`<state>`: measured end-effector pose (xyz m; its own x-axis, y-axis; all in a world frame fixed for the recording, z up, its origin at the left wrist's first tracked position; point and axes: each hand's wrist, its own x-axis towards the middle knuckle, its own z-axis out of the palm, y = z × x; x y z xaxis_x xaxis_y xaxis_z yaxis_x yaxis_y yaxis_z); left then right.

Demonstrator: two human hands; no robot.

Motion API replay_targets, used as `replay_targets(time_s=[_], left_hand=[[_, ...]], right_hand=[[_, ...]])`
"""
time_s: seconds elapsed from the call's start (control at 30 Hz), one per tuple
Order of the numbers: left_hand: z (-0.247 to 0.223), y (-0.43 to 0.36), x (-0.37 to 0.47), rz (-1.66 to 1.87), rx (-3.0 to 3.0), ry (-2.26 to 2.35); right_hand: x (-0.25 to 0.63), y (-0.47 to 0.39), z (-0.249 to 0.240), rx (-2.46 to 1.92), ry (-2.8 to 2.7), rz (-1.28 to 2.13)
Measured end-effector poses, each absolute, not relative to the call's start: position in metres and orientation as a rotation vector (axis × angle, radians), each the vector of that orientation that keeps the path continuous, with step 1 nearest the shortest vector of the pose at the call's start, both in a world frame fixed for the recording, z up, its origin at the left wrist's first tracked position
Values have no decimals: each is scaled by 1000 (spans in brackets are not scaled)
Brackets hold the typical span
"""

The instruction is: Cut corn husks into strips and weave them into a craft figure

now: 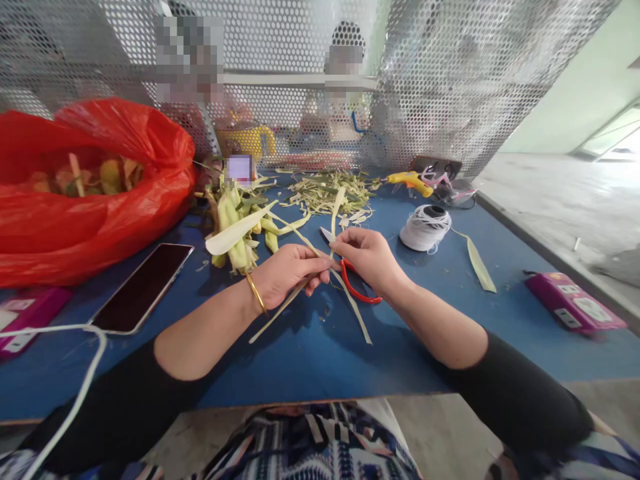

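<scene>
My left hand [295,270] pinches pale corn husk strips [280,313] where they cross in front of me. From the other side, my right hand [365,257] is closed on another husk strip [338,207] that points up and away; a narrow tail hangs down toward the table front. Under my right hand lie red-handled scissors [360,290], their blade tips showing beyond my fingers. A pile of green-yellow corn husks [233,230] rests behind my left hand. White thread on a spool [425,230] stands to the right, its loose end running to a flat husk piece [481,263].
A red plastic bag [165,200] fills the far left, near a phone [143,287] and a white cable [93,373]. Husk scraps [330,190] lie at the back by a perforated metal screen [300,40]. A yellow glue gun [411,181] and a purple power strip [575,300] are at right.
</scene>
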<state>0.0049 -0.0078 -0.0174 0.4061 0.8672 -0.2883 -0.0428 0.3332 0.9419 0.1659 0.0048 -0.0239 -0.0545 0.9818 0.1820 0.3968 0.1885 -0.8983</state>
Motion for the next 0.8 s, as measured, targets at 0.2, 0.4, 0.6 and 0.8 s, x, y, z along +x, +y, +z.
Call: replay_targets(time_s=[0.2, 0.4, 0.6, 0.8], left_hand=[[-20, -12, 9, 688, 1147, 954], [-19, -19, 15, 635, 1204, 981], [-20, -19, 14, 582, 1140, 923], [-23, -19, 13, 514, 1127, 855]], right_hand=[[169, -3, -12, -1102, -1929, 150], [163, -3, -19, -1115, -1908, 868], [162, -2, -23, -1118, -1727, 958], [157, -4, -26, -1121, -1713, 802]])
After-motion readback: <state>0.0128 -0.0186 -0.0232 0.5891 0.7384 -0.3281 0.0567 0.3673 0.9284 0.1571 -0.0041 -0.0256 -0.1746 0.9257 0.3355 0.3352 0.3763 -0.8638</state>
